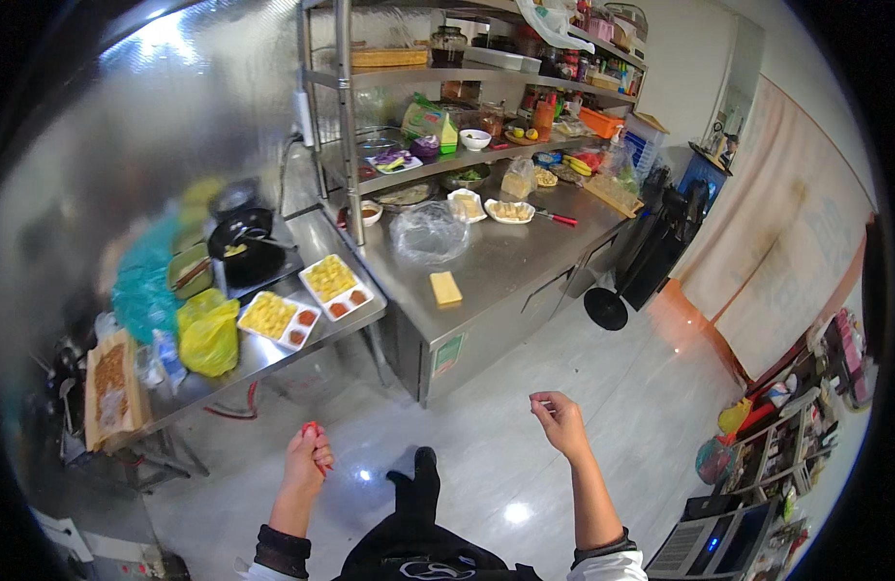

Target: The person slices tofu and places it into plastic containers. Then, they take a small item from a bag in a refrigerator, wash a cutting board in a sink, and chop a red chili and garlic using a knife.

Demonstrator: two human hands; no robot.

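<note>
My left hand (306, 461) is closed around a small red thing (324, 470) that shows above and below the fist; its kind cannot be told. My right hand (561, 423) hangs over the floor with fingers curled in towards the thumb and nothing visible in them. Before me, on a steel table, are two white compartment trays, a nearer one (269, 319) and a farther one (331, 274). Both contain yellow diced food and reddish-brown seasoning. A pale yellow block (446, 289), perhaps tofu, lies on the steel counter (505, 261) near its corner.
A black wok (242, 240) with a ladle stands behind the trays, beside a yellow plastic bag (208, 334). On the counter are a crumpled clear bag (430, 231), a dish of pale pieces (510, 211) and a red-handled knife (556, 217). A black bin (654, 254) stands beyond.
</note>
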